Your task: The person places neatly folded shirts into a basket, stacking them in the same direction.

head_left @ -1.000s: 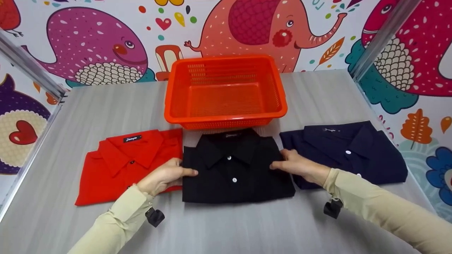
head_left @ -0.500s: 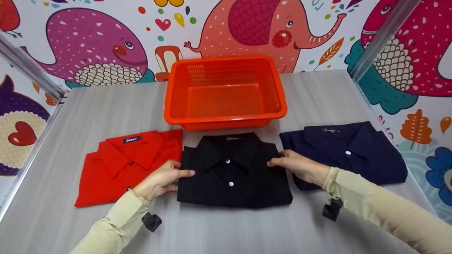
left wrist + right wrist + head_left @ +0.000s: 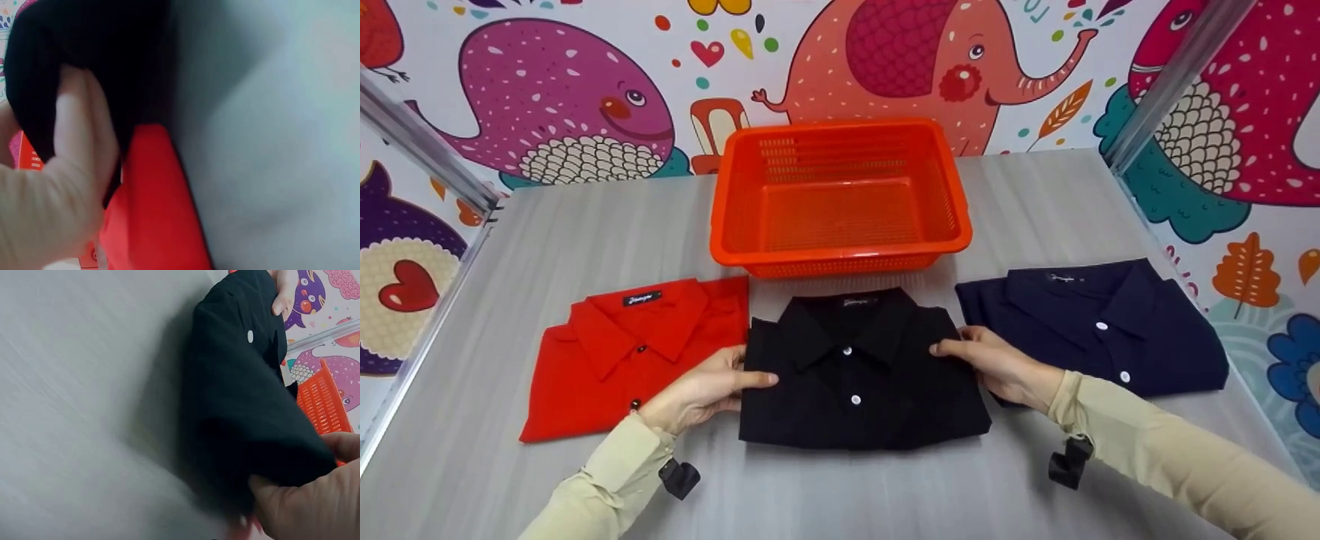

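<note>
- I have the black shirt [image 3: 862,420] in the middle of my head view, between both hands, folded, with its collar [image 3: 808,337] toward the basket.
- My left hand [image 3: 706,388] grips the black shirt's left side, thumb on top; the left wrist view shows the fingers tucked into the dark cloth.
- My right hand [image 3: 1001,365] pinches the right side the same way, thumb over the front.
- From the right wrist I see the black shirt raised off the table [image 3: 840,499], a soft shadow beside it.
- Two white buttons [image 3: 856,400] show down its front.
- On my left the red shirt [image 3: 585,379] lies folded on the table, partly behind my left hand.
- On my right the navy shirt [image 3: 1170,337] lies folded, one side partly behind my right hand.
- The orange basket [image 3: 840,257] stands beyond the black shirt, near the wall [image 3: 720,67] with its painted animals.
- Each wrist carries a small black camera [image 3: 680,478] below a pale sleeve [image 3: 592,480].
</note>
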Motion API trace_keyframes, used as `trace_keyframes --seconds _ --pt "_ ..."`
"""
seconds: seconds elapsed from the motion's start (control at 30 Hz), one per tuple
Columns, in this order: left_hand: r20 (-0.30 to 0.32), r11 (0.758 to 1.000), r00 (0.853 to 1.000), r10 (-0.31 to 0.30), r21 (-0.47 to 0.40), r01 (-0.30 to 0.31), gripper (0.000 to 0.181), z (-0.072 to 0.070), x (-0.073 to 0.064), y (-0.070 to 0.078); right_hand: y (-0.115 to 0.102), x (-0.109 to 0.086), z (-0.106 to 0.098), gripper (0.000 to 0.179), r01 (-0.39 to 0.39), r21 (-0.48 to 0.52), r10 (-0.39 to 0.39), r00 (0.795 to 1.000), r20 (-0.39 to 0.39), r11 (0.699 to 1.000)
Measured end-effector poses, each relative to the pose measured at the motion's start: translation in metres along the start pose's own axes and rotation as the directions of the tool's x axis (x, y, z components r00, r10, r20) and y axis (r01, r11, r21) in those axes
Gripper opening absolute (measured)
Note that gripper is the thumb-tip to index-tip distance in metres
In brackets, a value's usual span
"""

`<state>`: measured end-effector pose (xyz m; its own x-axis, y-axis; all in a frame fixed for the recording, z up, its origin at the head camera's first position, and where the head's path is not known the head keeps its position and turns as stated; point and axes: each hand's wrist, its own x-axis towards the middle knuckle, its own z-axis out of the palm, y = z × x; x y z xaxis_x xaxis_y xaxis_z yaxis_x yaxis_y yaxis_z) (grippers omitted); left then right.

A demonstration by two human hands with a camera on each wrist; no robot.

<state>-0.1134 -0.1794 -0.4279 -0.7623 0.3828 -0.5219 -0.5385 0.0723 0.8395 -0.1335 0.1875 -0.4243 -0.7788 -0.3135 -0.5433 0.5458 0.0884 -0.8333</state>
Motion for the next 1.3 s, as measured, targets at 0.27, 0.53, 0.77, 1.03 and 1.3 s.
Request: trace_keyframes --seconds 0.27,0.53,0.77,1.03,1.3 --pt "0.050 0.996 0.997 0.064 0.052 -0.067 0.074 0.000 0.002 -0.004 0.005 -0.007 -0.004 0.066 0.117 -0.122 -0.113 0.993 0.039 0.986" --pt "0.108 0.984 0.987 0.122 0.119 -0.135 0.073 0.001 -0.001 -0.004 0.004 -0.012 -0.012 0.063 0.253 -0.239 -0.241 0.967 0.077 0.938" --pt "0.153 0.964 0.970 0.189 0.159 -0.213 0.078 -0.001 -0.004 0.006 -0.001 -0.014 -0.016 0.056 0.403 -0.394 -0.394 0.913 0.106 0.826" --pt "0.141 0.931 0.966 0.218 0.267 -0.249 0.064 -0.004 -0.016 0.041 -0.017 -0.024 -0.016 0.058 0.548 -0.490 -0.567 0.814 0.126 0.678" --pt "0.148 0.908 0.960 0.237 0.318 -0.273 0.058 -0.005 -0.020 0.068 -0.041 -0.027 -0.020 0.059 0.571 -0.517 -0.620 0.779 0.094 0.638"
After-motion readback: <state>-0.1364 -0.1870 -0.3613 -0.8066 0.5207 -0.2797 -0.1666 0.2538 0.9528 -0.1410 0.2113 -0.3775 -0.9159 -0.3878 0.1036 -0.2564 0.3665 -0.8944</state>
